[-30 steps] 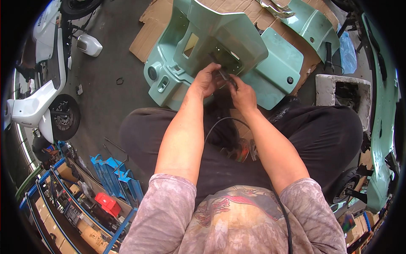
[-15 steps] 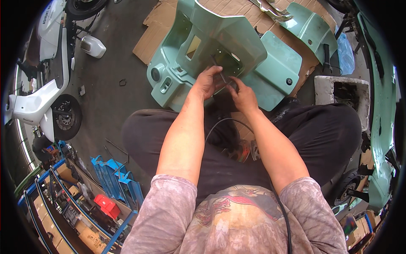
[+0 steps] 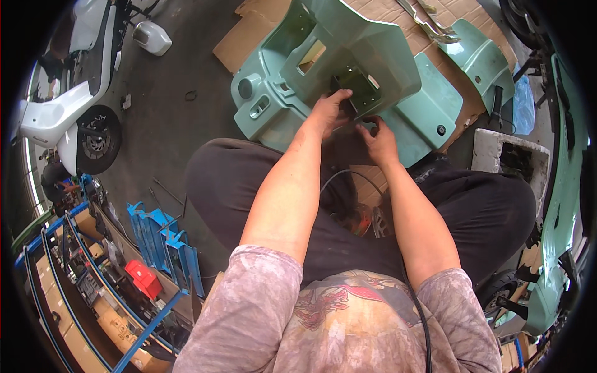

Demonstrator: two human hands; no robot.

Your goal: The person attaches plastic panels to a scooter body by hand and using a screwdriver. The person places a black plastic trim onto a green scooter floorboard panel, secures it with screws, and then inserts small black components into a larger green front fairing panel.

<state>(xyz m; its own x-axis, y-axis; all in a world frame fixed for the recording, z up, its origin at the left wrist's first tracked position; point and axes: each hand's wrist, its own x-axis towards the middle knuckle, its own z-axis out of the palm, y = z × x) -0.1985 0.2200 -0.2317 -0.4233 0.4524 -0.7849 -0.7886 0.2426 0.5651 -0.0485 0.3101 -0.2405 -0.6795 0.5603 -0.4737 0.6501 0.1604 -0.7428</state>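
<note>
A glossy pale green moulded panel (image 3: pixel 382 56) with a rectangular cut-out and a recess lies in front of me, probably a scooter body part. My left hand (image 3: pixel 328 115) is closed, thumb on top, on a thin dark flat plate (image 3: pixel 346 99) that stands at a tilt by the recess. Its lower end is partly hidden by my fingers. Just right of it, my right hand (image 3: pixel 379 142) has bent fingers with a gap between thumb and forefinger; nothing shows in them. A flat green panel (image 3: pixel 429 102) with a round black fitting lies beyond that hand.
Cardboard (image 3: pixel 239 46) lies beneath the panels. A curved green panel (image 3: pixel 479 59) and a white foam box (image 3: pixel 488 149) are on the right. A white scooter (image 3: pixel 53 127) stands at the left, above blue metal parts (image 3: pixel 165 233) and a shelf rack (image 3: pixel 93 273). A black cable (image 3: pixel 423 323) crosses my shirt.
My right hand has come away from the dark plate, leaving a small gap. My left hand still holds the plate. The whole view has shifted slightly.
</note>
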